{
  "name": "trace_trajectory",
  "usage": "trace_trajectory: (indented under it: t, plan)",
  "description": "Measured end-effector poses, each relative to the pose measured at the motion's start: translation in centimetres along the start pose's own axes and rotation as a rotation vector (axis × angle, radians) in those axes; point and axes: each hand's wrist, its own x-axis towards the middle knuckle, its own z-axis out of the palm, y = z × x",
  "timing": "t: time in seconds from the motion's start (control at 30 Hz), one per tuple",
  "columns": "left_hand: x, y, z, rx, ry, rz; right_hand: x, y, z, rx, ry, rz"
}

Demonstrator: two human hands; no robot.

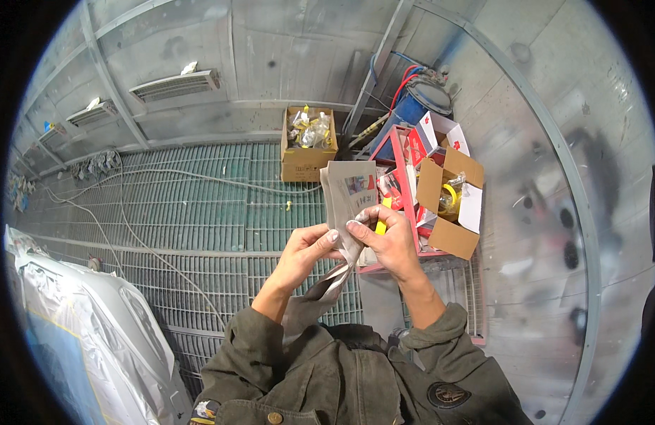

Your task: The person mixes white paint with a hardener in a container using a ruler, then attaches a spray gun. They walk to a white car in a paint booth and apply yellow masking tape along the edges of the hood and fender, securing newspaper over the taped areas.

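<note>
In front of my chest I hold a folded sheet of newspaper (341,185), its upper part standing upright and its lower part hanging as a twisted strip toward my jacket. My left hand (305,251) grips the left edge, thumb on the paper. Closed on the right side is my right hand (388,241), its thumb pressing near the middle fold. A narrow flat yellow object (384,215) shows between the fingers of my right hand; its kind cannot be made out. Pale smudges mark my fingertips.
Beyond my hands stands a cardboard box (307,168) with clear plastic items. At right, a red-framed cart (405,188) carries an open box (455,244). A blue drum (410,113) stands behind. A hose (214,183) crosses the floor grating. Plastic film covers a car part (93,333) at left.
</note>
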Motion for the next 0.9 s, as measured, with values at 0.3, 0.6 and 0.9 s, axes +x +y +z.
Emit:
trace_trajectory:
  t: [0.3,0.6,0.9]
  plan:
    - [-0.7,-0.3,-1.4,-0.008,0.007,0.004,0.1,-0.4,1.2,0.06,-0.024,0.007]
    - [-1.9,1.0,-1.3,-0.091,0.018,0.024,0.5,0.1,2.2,0.148,-0.073,0.006]
    - [-2.8,0.6,-2.4,-0.137,0.031,0.02,0.5,0.5,2.8,0.173,-0.124,0.041]
